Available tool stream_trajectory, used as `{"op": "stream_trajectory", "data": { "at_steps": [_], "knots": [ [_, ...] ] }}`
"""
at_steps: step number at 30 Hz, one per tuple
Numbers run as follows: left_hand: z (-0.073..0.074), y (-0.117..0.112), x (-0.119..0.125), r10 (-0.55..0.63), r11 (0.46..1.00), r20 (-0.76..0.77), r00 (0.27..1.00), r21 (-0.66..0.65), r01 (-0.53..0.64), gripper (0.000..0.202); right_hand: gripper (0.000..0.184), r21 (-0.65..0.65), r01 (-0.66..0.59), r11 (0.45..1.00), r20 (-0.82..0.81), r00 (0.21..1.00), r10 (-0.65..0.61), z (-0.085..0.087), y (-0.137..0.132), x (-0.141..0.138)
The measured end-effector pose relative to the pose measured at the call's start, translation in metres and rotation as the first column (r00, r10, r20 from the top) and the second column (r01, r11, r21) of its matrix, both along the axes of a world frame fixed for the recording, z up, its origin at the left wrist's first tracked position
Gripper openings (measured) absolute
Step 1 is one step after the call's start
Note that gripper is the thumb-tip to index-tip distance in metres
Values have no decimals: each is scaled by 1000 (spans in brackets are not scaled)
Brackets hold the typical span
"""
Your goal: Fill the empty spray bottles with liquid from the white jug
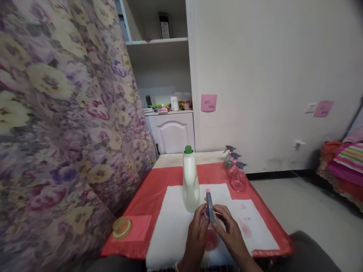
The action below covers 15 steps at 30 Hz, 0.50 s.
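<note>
My left hand (197, 234) wraps round a small pink spray bottle (211, 238) standing on the white cloth (172, 223). My right hand (231, 232) pinches at the bottle's grey trigger head (210, 206), fingers closed near its neck. Just behind the hands a tall white bottle (190, 181) with a green cap stands upright on the cloth. Several more pink spray bottles (237, 173) with grey heads stand together at the table's far right.
The table has a red cover (147, 196). A round yellow-green lid (121, 227) lies at its near left corner. A flowered curtain (56, 132) hangs close on the left. A white cabinet (171, 132) and wall stand behind; striped bedding (344, 166) lies at right.
</note>
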<state>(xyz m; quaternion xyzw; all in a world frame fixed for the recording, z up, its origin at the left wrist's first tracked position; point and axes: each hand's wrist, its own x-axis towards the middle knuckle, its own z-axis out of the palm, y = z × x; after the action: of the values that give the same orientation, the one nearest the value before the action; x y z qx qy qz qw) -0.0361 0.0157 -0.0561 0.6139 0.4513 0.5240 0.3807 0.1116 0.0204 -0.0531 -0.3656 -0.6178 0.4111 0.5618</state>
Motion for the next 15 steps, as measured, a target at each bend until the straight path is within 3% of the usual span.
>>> {"op": "stream_trajectory", "data": {
  "at_steps": [4,9,15],
  "knots": [
    [3,-2,-2,-38,999,24,999,19,38,48,27,26,-44,999,-28,999,44,15,4,-14],
    [8,-9,-12,-33,999,-103,994,4,34,51,25,30,-53,998,-29,998,54,9,9,-19],
    [43,-22,-10,149,983,-247,957,138,-117,40,23,27,-1,1000,-26,1000,1,6,12,-22]
  ]
}}
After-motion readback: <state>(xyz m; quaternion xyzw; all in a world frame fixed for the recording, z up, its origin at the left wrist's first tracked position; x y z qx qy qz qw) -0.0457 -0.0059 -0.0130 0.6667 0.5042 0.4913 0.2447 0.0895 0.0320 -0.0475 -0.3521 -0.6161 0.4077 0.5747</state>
